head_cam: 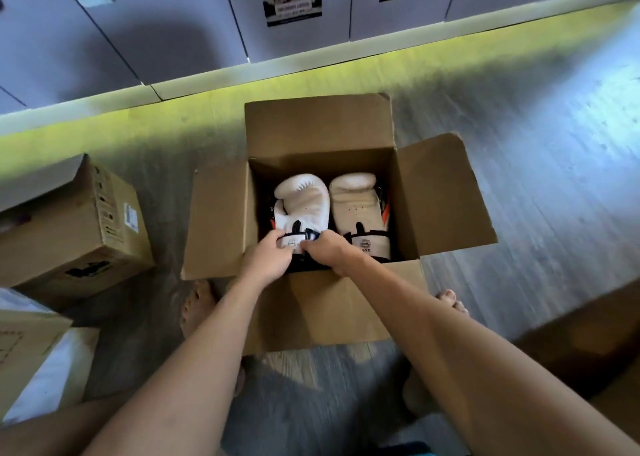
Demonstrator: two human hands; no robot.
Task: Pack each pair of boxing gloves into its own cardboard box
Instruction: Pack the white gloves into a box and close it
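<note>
An open cardboard box point(221, 220) stands on the floor in front of me with all its flaps folded out. Two white boxing gloves lie side by side inside it, cuffs towards me. My left hand point(268, 256) and my right hand point(327, 249) both grip the cuff of the left glove point(304, 201) at the box's near edge. The right glove point(356, 206) lies untouched beside it, its black strap and label showing.
A closed cardboard box point(72, 227) lies at the left, with another box point(27, 344) below it near the frame edge. A brown box corner point(595, 344) shows at the right. White locker fronts point(173, 22) line the far wall. My bare feet flank the open box.
</note>
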